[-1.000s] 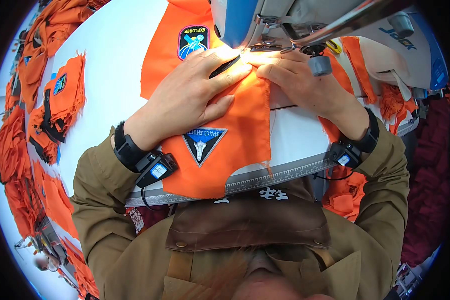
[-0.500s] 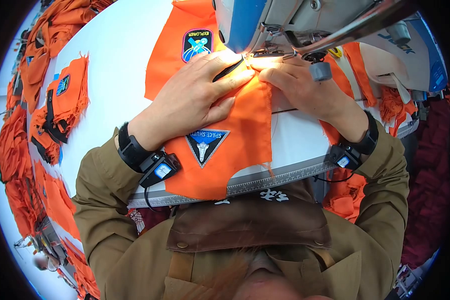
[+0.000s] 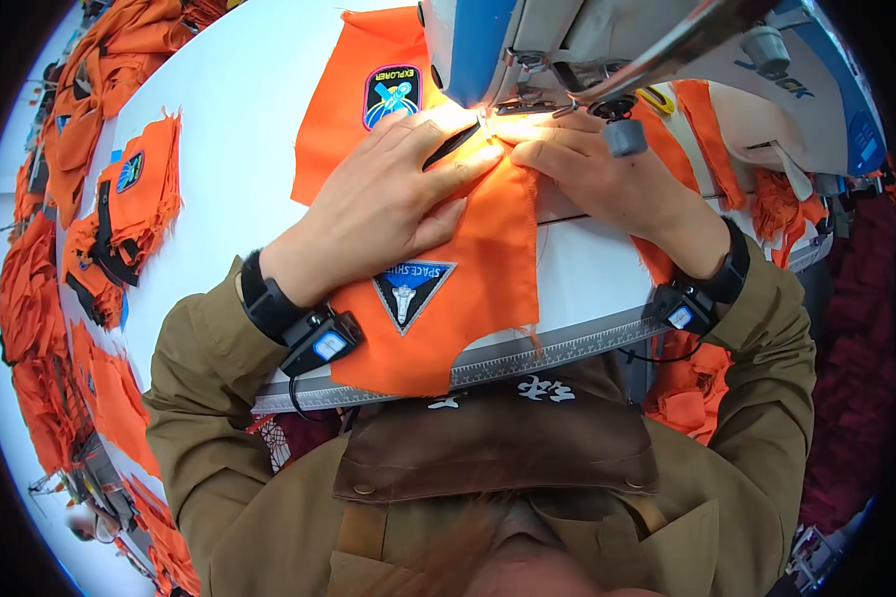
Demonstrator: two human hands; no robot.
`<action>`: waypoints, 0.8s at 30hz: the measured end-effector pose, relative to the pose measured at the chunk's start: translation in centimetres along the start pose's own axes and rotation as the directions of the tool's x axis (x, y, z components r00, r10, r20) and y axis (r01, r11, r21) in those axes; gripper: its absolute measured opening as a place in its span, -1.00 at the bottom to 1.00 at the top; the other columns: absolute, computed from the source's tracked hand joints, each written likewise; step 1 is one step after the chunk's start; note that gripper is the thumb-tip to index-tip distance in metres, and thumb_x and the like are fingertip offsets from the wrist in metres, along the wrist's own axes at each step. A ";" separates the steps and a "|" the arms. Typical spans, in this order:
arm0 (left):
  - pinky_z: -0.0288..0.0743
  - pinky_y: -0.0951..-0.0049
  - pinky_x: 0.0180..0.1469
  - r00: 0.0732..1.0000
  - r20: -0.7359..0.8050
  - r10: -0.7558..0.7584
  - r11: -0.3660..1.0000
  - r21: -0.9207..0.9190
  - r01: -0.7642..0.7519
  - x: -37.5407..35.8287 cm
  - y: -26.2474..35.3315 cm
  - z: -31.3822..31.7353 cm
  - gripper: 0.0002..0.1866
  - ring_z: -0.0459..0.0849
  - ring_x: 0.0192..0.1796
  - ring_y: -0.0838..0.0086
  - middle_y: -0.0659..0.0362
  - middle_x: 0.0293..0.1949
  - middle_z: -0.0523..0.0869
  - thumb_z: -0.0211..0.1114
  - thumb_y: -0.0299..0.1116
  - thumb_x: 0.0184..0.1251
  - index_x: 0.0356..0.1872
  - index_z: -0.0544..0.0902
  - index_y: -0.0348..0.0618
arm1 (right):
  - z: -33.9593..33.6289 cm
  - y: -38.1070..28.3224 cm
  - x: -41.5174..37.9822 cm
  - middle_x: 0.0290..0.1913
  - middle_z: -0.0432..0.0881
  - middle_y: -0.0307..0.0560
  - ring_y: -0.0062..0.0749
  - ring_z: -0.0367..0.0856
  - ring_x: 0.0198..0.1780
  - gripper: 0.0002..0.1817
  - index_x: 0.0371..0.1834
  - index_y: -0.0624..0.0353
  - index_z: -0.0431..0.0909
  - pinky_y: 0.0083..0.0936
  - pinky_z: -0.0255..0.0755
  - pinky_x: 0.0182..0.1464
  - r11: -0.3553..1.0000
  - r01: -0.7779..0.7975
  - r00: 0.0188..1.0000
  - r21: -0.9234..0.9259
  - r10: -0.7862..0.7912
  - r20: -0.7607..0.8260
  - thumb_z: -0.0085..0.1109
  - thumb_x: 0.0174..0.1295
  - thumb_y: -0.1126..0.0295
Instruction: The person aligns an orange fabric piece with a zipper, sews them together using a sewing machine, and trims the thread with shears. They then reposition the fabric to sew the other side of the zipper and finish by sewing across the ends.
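An orange fabric piece [image 3: 488, 239] lies under the needle area of a sewing machine [image 3: 528, 50], lit by its lamp. It carries an EXPLORER patch [image 3: 392, 97] and a triangular SPACE SHUTTLE patch [image 3: 408, 294], partly covered by my left hand. Laid over the cloth, my left hand [image 3: 393, 194] has its fingers stretched toward the needle, thumb apart. A narrow black strip [image 3: 450, 146] shows between its fingers. My right hand [image 3: 622, 177] has its fingers bent together at the cloth's right edge, close to the presser foot, gripping the fabric.
Stacked orange pieces with patches [image 3: 134, 189] lie on the white table [image 3: 239, 119] to the left. More orange cloth [image 3: 35, 298] hangs beyond its edge. A measuring tape [image 3: 508, 368] runs along the front edge. Orange strips [image 3: 712, 144] and a yellow tool [image 3: 657, 99] are on the right.
The view has shifted slightly, moving the sewing machine up in it. Both hands keep nearly the same place on the orange fabric by the needle.
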State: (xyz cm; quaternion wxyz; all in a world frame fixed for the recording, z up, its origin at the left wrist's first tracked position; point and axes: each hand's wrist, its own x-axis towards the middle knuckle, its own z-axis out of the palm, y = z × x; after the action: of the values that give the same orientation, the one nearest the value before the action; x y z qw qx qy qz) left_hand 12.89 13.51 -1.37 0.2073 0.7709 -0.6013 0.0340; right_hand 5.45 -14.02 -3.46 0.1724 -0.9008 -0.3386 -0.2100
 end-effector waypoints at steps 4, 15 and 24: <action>0.21 -0.19 0.59 0.983 0.046 -0.177 0.981 0.087 0.172 -1.2 3.9 0.1 -0.26 0.24 0.64 -0.18 -0.19 0.59 0.29 0.33 -0.33 0.40 0.62 0.38 -0.09 | -1.7 -0.9 0.1 -0.13 0.68 -0.13 -0.13 0.72 0.02 -0.71 0.01 0.05 0.65 -0.19 0.66 -0.03 0.996 -0.052 0.999 -0.077 0.052 -0.008 0.39 0.22 0.36; -0.06 -0.26 0.69 0.952 0.264 -0.156 0.983 -0.054 0.176 -7.0 5.3 -2.8 -0.28 0.08 0.75 -0.05 -0.06 0.69 0.22 0.19 -0.43 0.30 0.57 0.41 -0.06 | -4.7 -3.3 0.0 0.10 0.67 -0.03 0.03 0.65 0.19 -0.55 0.23 0.13 0.57 -0.09 0.54 0.28 0.923 -0.180 0.974 -0.339 0.216 0.071 0.37 0.27 0.39; 0.09 -0.15 0.65 0.952 0.262 -0.159 0.831 -0.485 0.272 -12.3 1.6 -7.8 -0.87 0.66 0.24 0.17 0.13 -0.08 0.71 0.26 -0.42 0.46 -0.29 0.67 -0.23 | -11.2 -9.5 0.1 -0.18 0.72 0.07 0.10 0.71 -0.11 -0.84 -0.15 0.26 0.64 -0.09 0.54 -0.04 0.887 -0.449 0.716 -0.112 0.432 0.548 0.31 0.32 0.40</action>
State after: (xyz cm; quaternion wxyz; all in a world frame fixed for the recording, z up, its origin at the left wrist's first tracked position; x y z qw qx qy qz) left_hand 9.56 27.21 2.44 0.3435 0.7495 -0.5155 -0.2334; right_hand -3.91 -12.27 7.77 0.1235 -0.9738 -0.1529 0.1146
